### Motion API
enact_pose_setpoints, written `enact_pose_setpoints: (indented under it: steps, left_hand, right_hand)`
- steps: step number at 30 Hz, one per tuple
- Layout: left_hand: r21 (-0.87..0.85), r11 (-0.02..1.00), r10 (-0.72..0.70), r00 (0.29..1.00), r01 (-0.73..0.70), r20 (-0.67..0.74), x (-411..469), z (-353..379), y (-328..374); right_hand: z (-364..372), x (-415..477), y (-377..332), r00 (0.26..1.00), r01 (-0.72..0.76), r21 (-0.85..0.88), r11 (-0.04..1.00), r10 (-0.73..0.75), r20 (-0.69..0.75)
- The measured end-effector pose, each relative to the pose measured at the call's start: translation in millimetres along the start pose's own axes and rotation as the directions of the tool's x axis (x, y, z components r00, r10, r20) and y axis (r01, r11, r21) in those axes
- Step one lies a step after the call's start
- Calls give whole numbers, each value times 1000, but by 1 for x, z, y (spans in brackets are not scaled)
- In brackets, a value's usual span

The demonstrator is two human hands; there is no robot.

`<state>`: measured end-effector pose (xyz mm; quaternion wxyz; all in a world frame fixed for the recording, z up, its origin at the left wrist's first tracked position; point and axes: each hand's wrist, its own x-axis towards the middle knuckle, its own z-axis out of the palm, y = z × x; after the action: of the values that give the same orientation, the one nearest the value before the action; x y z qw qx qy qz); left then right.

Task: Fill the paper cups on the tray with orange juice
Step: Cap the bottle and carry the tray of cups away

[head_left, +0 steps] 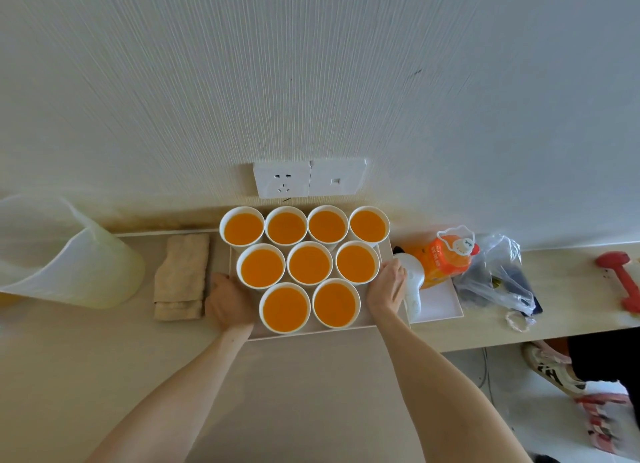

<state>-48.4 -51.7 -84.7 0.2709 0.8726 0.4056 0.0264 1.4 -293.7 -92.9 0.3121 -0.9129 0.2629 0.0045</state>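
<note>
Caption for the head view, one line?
Nine juice-filled paper cups on a tray, left hand and right hand holding its sides.

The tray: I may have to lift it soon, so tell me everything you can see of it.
The tray is white, rectangular and shallow with a low rim, plastic by its look. It lies flat on the counter and carries nine paper cups, all full of orange juice, in rows of four, three and two. The left hand grips its left edge, the right hand its right edge.
</note>
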Motion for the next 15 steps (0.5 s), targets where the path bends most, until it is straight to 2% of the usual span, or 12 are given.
enact_pose_setpoints:
  steps: [3,6,15]
  left_hand:
    - [7,1000,14,1000,-14,-2,2,0,1]
    - [71,992,100,995,-101,15,7,7,-6]
    - [76,993,89,996,-88,-5,11,15,-8]
  right_hand:
    - [1,2,1,1000,-15,-8,1000,15,7]
    - [0,3,1,1000,-24,-18,1000,24,8]
    - [-4,2,-3,1000,-26,-18,999,26,8]
